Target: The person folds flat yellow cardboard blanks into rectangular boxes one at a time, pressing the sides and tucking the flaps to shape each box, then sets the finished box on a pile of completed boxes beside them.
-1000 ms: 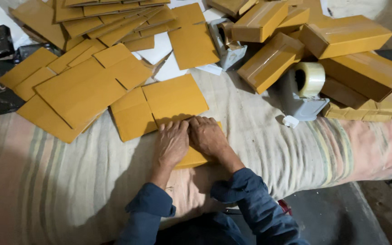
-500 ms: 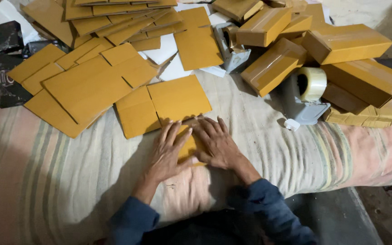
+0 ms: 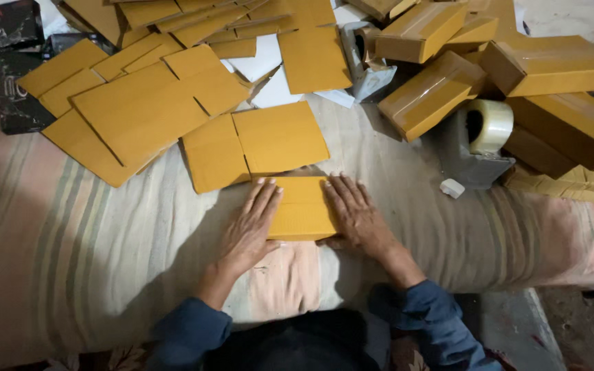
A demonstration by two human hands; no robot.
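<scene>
We press both hands flat on a small folded cardboard piece [image 3: 302, 208] lying on the striped cloth [image 3: 70, 254], just below the middle of the frame. Our left hand [image 3: 250, 230] lies with fingers stretched and spread over the piece's left edge, gripping nothing; our right hand [image 3: 355, 214] lies the same way over its right edge, palm down, fingers apart. Just above the piece, touching its upper edge, sits an unfolded flat cardboard sheet [image 3: 256, 144]. More flat sheets [image 3: 132, 113] fan out across the upper left of the frame. In the upper right we see assembled brown boxes [image 3: 551, 65] piled up, and below them a grey tape dispenser [image 3: 472, 148] holding a clear roll.
</scene>
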